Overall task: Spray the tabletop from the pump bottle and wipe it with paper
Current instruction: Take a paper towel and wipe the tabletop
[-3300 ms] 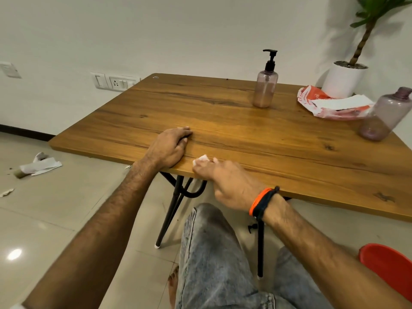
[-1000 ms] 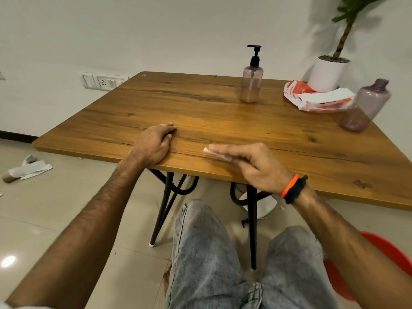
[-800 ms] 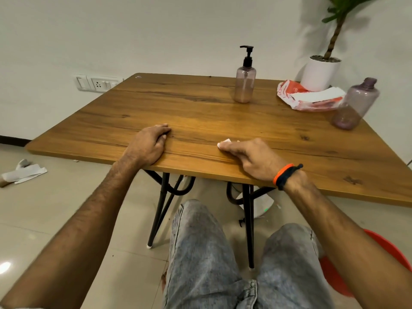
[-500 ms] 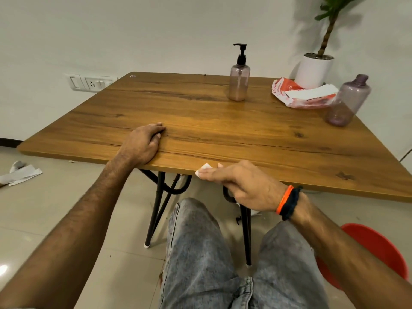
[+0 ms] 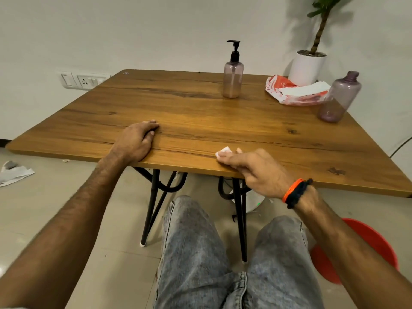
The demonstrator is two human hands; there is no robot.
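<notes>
Leftmost, crumpled paper scraps (image 5: 13, 173) lie on the floor, well apart from the table (image 5: 200, 117). On the table's near edge the left hand (image 5: 136, 142) rests palm down, fingers loosely curled against the wood and holding nothing. To its right, also at the near edge, the right hand (image 5: 254, 168) presses a small white wad of paper (image 5: 224, 151) flat under its outstretched fingertips; only the wad's far corner shows past them. The fingers point left and slightly away along the edge. Two bands, one orange and one dark, circle that wrist.

Further back stands one pump bottle (image 5: 233, 74), upright, its long axis vertical. It is translucent pinkish, partly filled, with a black pump whose nozzle points left. Right of it lies one red-and-white packet (image 5: 287, 94) with a white sheet on top. Beside that a second bottle (image 5: 338, 98), purple and without a pump, appears to lean toward the right. Behind the packet is one white pot (image 5: 306, 68) with a plant. One red stool (image 5: 367, 244) shows at the lower right.
</notes>
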